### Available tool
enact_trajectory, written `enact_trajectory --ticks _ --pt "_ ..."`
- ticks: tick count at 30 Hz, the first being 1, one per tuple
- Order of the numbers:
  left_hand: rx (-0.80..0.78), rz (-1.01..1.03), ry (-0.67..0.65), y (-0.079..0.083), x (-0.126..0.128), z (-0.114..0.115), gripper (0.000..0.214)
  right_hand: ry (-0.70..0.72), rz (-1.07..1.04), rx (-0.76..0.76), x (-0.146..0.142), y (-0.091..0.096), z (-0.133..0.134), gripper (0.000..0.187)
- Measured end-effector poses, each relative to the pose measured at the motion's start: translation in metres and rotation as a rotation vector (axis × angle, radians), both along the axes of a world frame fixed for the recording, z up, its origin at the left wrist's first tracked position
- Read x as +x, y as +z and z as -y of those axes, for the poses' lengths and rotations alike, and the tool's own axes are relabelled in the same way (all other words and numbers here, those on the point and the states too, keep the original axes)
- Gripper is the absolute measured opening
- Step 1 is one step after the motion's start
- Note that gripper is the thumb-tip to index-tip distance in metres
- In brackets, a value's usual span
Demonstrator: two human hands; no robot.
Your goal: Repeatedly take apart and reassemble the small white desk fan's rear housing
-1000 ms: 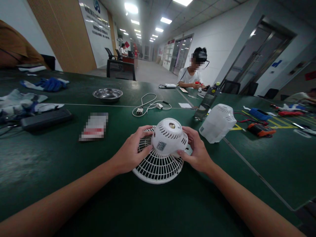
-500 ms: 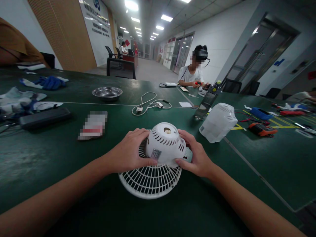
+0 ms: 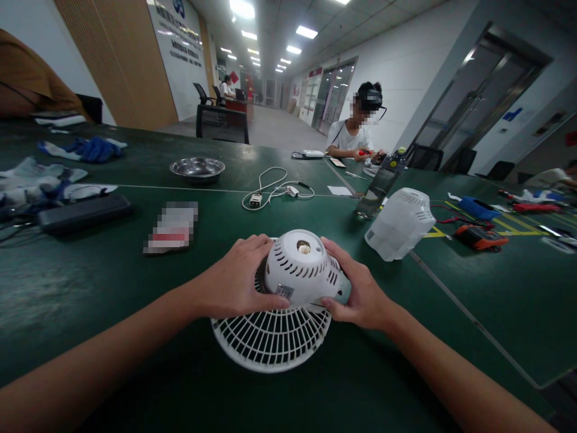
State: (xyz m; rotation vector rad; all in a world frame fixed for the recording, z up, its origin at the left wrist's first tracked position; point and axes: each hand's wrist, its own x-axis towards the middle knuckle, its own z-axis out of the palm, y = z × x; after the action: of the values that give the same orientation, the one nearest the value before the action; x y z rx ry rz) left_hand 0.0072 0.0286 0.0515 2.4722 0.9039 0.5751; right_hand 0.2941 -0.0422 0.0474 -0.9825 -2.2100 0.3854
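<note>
A white fan motor housing (image 3: pixel 297 264) with slotted vents and a round hole in its top is held between my two hands, above a white round fan grille (image 3: pixel 273 343). My left hand (image 3: pixel 238 276) is closed on the housing's left side, its thumb along the lower edge by a small label. On the other side, my right hand (image 3: pixel 356 285) wraps round the narrower end, which has a pale greenish part. The fingers behind the housing are partly hidden. Whether the housing is fixed to the grille I cannot tell.
A white plastic cover (image 3: pixel 399 225) and a bottle (image 3: pixel 378 186) stand to the right. Ahead lie a white cable (image 3: pixel 274 192) and a metal bowl (image 3: pixel 197 168). A black case (image 3: pixel 85 213) lies left; an orange meter (image 3: pixel 481 236) lies right. A co-worker (image 3: pixel 354 135) sits across the table.
The housing has tilted slightly towards me and dropped a little, with both hands still on it. The grille's near edge has shifted slightly closer and to the left.
</note>
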Motion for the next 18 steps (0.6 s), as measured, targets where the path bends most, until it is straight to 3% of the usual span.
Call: enact_trajectory --ticks 6,13,18 --pt "0.009 -0.028 -0.025 0.0057 -0.0010 0.0006 0.072 -0.045 0.003 -0.053 -0.0004 -0.0012 0.0009 0.107" --pt "-0.005 -0.050 -0.044 0.0046 -0.0022 -0.0015 0.080 0.005 -0.068 -0.128 -0.0018 -0.0035 0.0014 0.102" --pt "-0.033 -0.082 -0.059 0.0093 -0.0023 0.0000 0.089 0.025 -0.084 -0.099 -0.0078 -0.0057 0.0013 0.103"
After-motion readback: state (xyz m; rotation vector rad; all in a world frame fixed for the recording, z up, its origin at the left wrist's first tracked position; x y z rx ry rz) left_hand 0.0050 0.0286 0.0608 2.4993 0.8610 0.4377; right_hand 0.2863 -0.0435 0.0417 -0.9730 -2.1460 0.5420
